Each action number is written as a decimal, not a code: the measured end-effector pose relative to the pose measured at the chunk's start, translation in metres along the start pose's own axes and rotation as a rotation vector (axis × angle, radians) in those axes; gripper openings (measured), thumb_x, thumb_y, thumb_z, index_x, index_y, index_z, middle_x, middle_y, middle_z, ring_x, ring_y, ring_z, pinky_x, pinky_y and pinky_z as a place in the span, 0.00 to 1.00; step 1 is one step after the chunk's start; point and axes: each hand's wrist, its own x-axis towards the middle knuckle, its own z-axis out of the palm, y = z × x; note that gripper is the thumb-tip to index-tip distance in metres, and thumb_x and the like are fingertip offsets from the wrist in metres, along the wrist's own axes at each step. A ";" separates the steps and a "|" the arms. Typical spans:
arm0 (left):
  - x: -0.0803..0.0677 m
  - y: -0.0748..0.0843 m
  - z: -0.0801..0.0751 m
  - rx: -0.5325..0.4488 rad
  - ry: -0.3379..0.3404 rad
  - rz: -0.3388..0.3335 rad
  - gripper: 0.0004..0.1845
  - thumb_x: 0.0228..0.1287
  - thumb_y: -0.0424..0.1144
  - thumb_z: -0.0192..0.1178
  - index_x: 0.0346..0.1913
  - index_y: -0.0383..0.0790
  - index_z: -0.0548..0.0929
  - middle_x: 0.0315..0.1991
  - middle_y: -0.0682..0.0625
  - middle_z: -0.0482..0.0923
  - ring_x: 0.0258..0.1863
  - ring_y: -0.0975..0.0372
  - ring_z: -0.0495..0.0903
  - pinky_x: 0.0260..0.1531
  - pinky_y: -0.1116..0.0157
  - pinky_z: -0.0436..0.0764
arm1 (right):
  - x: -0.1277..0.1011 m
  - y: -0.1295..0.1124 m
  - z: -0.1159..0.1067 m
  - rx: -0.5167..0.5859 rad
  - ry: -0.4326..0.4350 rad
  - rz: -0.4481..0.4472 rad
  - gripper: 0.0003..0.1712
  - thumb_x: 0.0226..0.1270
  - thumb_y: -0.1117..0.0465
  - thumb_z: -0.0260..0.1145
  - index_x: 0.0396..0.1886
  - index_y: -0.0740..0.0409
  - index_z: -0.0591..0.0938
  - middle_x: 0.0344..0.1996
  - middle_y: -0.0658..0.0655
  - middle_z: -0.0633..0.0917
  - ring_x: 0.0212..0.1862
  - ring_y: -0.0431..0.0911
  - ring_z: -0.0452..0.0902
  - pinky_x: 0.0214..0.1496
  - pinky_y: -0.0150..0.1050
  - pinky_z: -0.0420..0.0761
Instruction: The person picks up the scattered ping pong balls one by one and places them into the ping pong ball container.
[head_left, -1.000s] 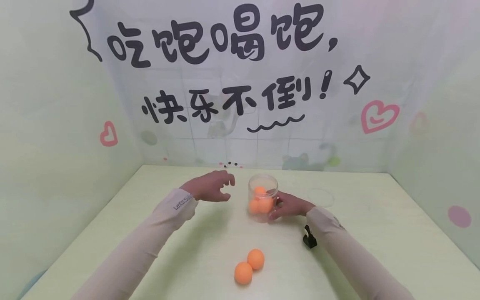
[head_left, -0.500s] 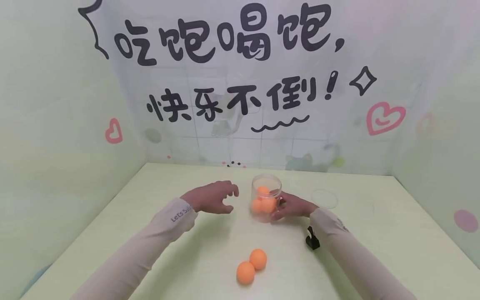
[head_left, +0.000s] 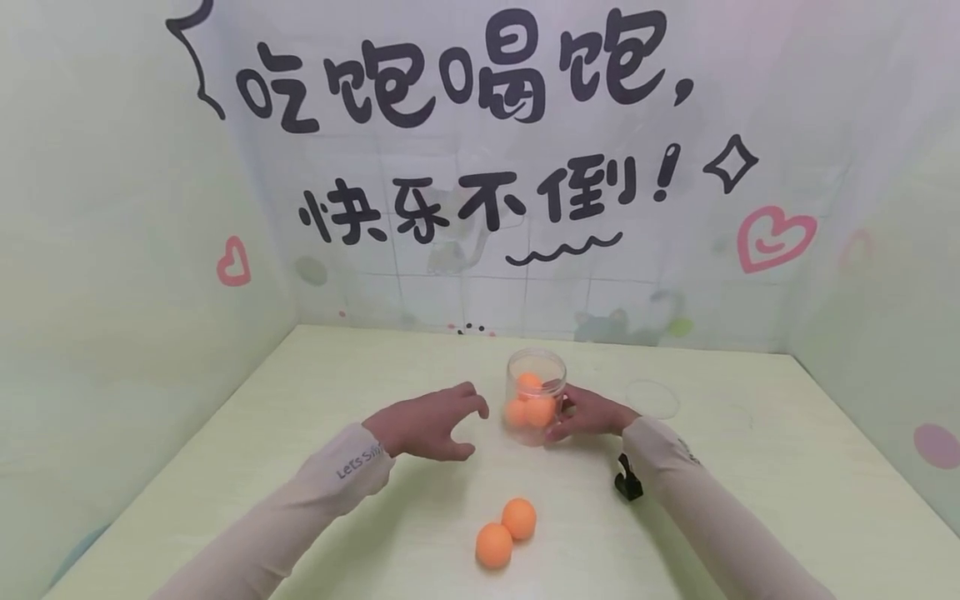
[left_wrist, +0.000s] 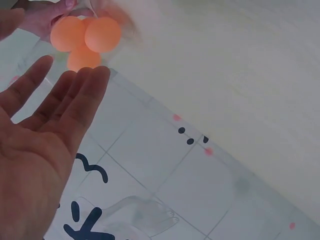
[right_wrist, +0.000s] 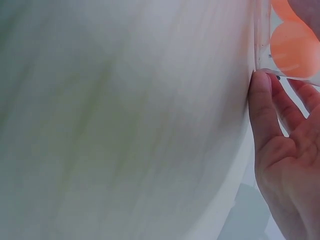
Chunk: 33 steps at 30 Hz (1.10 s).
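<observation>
A clear jar (head_left: 536,371) stands upright towards the back of the table, with several orange table tennis balls (head_left: 540,410) inside. My right hand (head_left: 596,412) grips its right side; in the right wrist view the thumb (right_wrist: 261,87) lies at the jar's lower edge. To the left of the jar, my left hand (head_left: 427,423) holds nothing, its fingers and thumb spread apart and pointing at the jar. That palm and several fingers (left_wrist: 95,85) show in the left wrist view, with the balls beyond them. Two more orange balls (head_left: 519,518) (head_left: 493,546) touch each other nearer the front.
By the right sleeve (head_left: 690,483) sits a small black clip-like object (head_left: 628,483). A faint clear ring-shaped outline (head_left: 652,381) lies on the table behind the right wrist. Printed sheets (head_left: 450,292) wall the table (head_left: 360,367) at the back and both sides.
My left hand has come down and towards the front, its fingers spreading wider. The right hand keeps its grip on the jar. The head view has shifted slightly.
</observation>
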 end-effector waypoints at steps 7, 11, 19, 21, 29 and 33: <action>-0.010 0.007 0.016 0.006 -0.002 0.028 0.21 0.55 0.39 0.61 0.53 0.41 0.74 0.46 0.50 0.72 0.33 0.66 0.70 0.37 0.68 0.74 | -0.001 0.000 0.002 0.013 -0.010 -0.012 0.48 0.51 0.55 0.73 0.70 0.59 0.60 0.53 0.61 0.75 0.50 0.49 0.70 0.50 0.41 0.72; -0.016 0.013 0.024 0.006 0.004 0.067 0.21 0.54 0.39 0.62 0.53 0.41 0.75 0.45 0.49 0.72 0.33 0.67 0.69 0.37 0.71 0.74 | -0.002 -0.001 0.004 -0.001 -0.008 -0.010 0.48 0.51 0.54 0.74 0.70 0.58 0.61 0.54 0.60 0.75 0.51 0.50 0.71 0.52 0.42 0.72; -0.025 0.032 0.035 0.035 -0.002 0.140 0.20 0.54 0.40 0.62 0.51 0.42 0.75 0.44 0.51 0.72 0.32 0.70 0.69 0.34 0.75 0.72 | -0.001 -0.003 0.002 0.003 -0.001 -0.028 0.46 0.51 0.55 0.74 0.67 0.60 0.63 0.50 0.60 0.76 0.47 0.49 0.71 0.48 0.40 0.73; -0.027 0.037 0.039 0.049 -0.010 0.156 0.19 0.54 0.41 0.62 0.50 0.43 0.75 0.43 0.53 0.71 0.31 0.70 0.68 0.33 0.77 0.71 | -0.002 -0.003 0.002 0.011 0.000 -0.024 0.47 0.51 0.55 0.74 0.68 0.60 0.62 0.53 0.60 0.75 0.48 0.49 0.71 0.48 0.39 0.73; -0.035 0.046 0.058 0.065 0.011 0.228 0.17 0.50 0.41 0.65 0.45 0.47 0.75 0.36 0.58 0.67 0.26 0.73 0.63 0.27 0.81 0.65 | -0.001 -0.003 0.001 -0.011 0.000 -0.022 0.47 0.52 0.53 0.74 0.68 0.59 0.61 0.54 0.60 0.75 0.50 0.49 0.71 0.49 0.39 0.73; -0.038 0.048 0.067 0.089 0.041 0.276 0.18 0.48 0.40 0.66 0.43 0.49 0.74 0.35 0.58 0.65 0.25 0.73 0.61 0.24 0.83 0.61 | -0.002 -0.004 0.001 -0.005 -0.001 -0.012 0.48 0.52 0.54 0.74 0.69 0.59 0.60 0.55 0.61 0.75 0.52 0.50 0.71 0.50 0.40 0.73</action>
